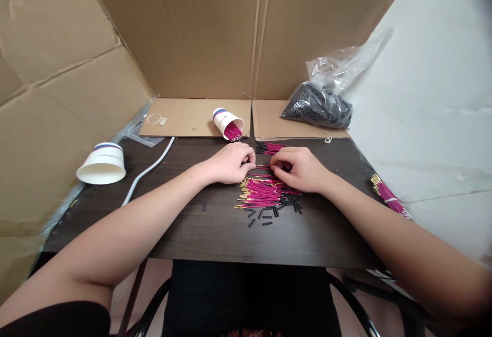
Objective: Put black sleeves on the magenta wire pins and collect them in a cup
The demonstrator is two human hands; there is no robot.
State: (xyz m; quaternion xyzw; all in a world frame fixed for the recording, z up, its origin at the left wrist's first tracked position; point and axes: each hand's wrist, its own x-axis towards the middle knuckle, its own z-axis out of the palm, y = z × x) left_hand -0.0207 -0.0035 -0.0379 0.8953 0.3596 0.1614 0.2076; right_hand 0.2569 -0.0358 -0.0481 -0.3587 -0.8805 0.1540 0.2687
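Between my two hands a thin magenta wire (263, 166) stretches above the dark table. My left hand (234, 163) pinches its left end, and my right hand (295, 169) has its fingers closed at the right end. Just below them lies a pile of magenta wires (263, 191) with gold tips on the left and some black ends on the right. Short black tubes (267, 216) are scattered along the pile's near side. Beyond my fingers a smaller bunch of magenta wires with black ends (269, 148) rests on the table.
A paper cup of magenta wires (226, 121) lies tipped on the cardboard (184, 114). Another cup (103, 164) sits at the left by a white cable (148, 173). At the back right is a clear bag of black tubes (319, 106); a tied wire bundle (390, 197) lies far right.
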